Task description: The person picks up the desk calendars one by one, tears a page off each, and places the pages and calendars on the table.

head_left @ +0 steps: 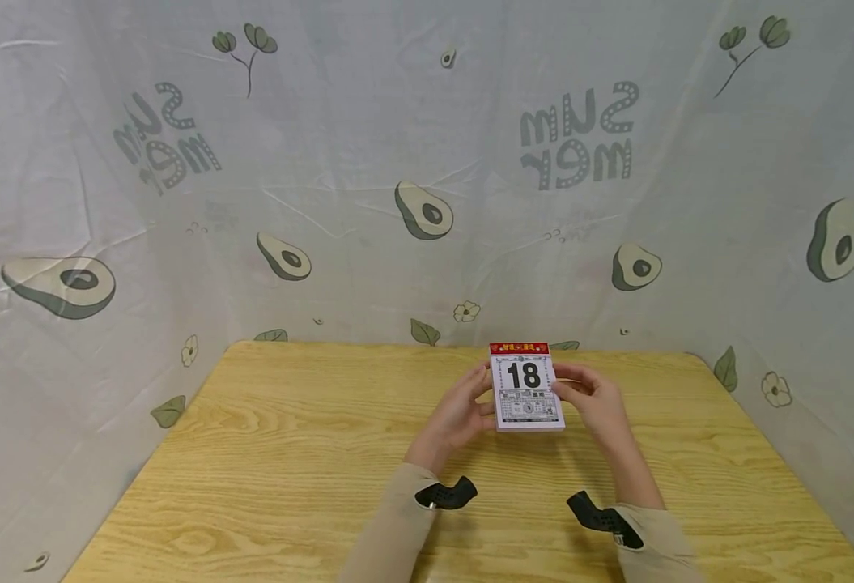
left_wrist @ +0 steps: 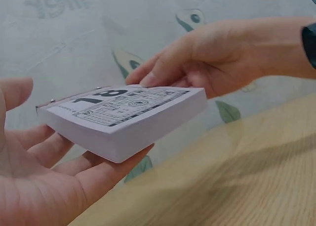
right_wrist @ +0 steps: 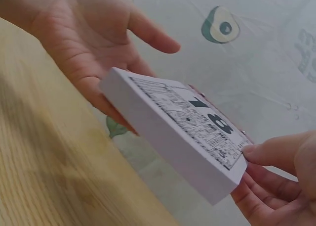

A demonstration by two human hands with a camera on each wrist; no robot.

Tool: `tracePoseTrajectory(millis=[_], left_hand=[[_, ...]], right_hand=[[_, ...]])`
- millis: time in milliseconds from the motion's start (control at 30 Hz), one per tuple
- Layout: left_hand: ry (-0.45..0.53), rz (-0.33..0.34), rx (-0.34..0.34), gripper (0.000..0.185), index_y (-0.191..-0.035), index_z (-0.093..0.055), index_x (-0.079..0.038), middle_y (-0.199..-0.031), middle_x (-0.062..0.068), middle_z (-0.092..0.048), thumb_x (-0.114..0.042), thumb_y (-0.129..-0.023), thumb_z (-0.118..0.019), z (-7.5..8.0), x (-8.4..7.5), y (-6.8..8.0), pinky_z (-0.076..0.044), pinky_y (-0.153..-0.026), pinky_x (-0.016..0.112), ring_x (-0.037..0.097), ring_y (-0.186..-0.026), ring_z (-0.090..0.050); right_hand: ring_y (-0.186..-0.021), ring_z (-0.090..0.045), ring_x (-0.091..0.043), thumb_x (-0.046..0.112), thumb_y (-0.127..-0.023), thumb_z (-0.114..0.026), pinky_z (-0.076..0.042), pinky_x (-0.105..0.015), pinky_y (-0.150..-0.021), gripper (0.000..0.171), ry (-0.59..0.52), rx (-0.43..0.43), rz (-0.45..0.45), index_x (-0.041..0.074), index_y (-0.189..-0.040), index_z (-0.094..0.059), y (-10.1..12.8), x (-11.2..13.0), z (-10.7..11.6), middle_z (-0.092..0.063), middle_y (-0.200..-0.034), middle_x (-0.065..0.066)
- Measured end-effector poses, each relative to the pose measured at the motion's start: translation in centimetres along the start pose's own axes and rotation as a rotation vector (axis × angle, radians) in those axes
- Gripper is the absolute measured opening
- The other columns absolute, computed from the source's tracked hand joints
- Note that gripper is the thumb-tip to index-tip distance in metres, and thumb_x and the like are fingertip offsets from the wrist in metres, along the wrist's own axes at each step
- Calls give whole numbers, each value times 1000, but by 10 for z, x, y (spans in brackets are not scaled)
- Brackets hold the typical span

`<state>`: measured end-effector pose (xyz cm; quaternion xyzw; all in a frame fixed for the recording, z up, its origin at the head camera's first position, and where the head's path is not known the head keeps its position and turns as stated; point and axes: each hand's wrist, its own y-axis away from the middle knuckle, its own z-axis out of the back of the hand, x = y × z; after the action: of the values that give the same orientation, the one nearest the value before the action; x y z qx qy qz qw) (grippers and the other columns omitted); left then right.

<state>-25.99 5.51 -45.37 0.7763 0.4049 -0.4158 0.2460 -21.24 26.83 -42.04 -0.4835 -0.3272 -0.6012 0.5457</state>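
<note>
Item, one tear-off calendar block [head_left: 528,390]: thick, white-edged, red header band with yellow characters at its far end, two small metal studs in the band, large black "18" on the top leaf, smaller printed panels beneath; held up in the air over the far part of the counter, a little right of centre, face up and tilted, between the person's two hands. Item, left hand [head_left: 461,414]: at the block's left side, palm turned up, fingers extended and reaching under the block, thumb standing apart from it. Item, right hand [head_left: 601,405]: at the block's right edge, pinching it, thumb on the printed face and fingers beneath. Item, two beige sleeves [head_left: 392,526], left and right, each with a black wrist fitting [head_left: 447,494] at the cuff. Item, one counter [head_left: 288,429], yellowish wood grain, rounded far corners. Item, pale hanging cloth [head_left: 354,138], creased, behind the counter and along its left and right sides, printed with halved avocados, leaves, flowers and grey lettering.
</note>
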Motion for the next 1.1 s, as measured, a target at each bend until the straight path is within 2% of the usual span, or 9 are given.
tracePoseTrajectory(millis=[200,300,433,567,733,867,967,1100], left_hand=[[68,16,3,52,-149,-32,-29,-151,9,-42,-51,-102,-37,9,-4,2,-55,-81,41,26,-110,-61],[90,25,16,55,-151,-28,-28,-152,10,-40,-53,-102,-34,12,-5,4,-51,-90,47,30,-118,-56],[147,34,47,60,-154,-20,-27,-157,12,-31,-55,-102,-30,16,-8,7,-36,-107,59,38,-132,-43],[203,28,84,64,-156,-14,-26,-160,15,-23,-57,-102,-28,18,-11,10,-23,-115,61,39,-141,-31],[233,36,92,59,-156,-14,-29,-159,13,-26,-53,-103,-25,21,-13,11,-28,-115,56,31,-137,-38],[270,53,80,52,-154,-18,-36,-155,9,-35,-48,-105,-29,22,-12,10,-35,-112,52,25,-132,-46],[299,50,63,43,-148,-27,-41,-144,2,-47,-43,-106,-31,22,-12,9,-44,-104,48,21,-124,-53],[304,13,47,30,-136,-36,-40,-123,-5,-57,-34,-107,-30,22,-13,9,-49,-90,40,15,-110,-59]], right_hand=[[-91,-58,8,17,-94,-64,-48,-8,-81,40,-22,-19,-28,2,-131,-57,4,5,-14,-57,-133,-19],[-91,-57,7,16,-94,-64,-48,-8,-81,40,-22,-25,-31,2,-131,-57,5,6,-20,-58,-132,-19],[-91,-58,6,14,-94,-64,-48,-8,-81,38,-28,-22,-22,2,-131,-58,7,7,-26,-59,-132,-19],[-91,-58,4,11,-94,-64,-48,-9,-81,37,-32,-22,-5,2,-129,-58,8,6,-32,-60,-130,-19],[-92,-57,4,9,-93,-65,-48,-8,-81,37,-23,-26,7,2,-129,-58,7,5,-38,-60,-131,-17],[-94,-57,2,6,-92,-65,-47,-8,-82,38,-29,-26,17,2,-129,-58,6,6,-41,-60,-131,-16],[-96,-57,-1,5,-92,-64,-47,-8,-82,38,-34,-21,27,3,-129,-58,6,8,-43,-60,-132,-16],[-101,-57,-8,4,-91,-65,-47,-8,-82,39,-34,-11,53,1,-130,-57,6,9,-43,-59,-132,-18]])
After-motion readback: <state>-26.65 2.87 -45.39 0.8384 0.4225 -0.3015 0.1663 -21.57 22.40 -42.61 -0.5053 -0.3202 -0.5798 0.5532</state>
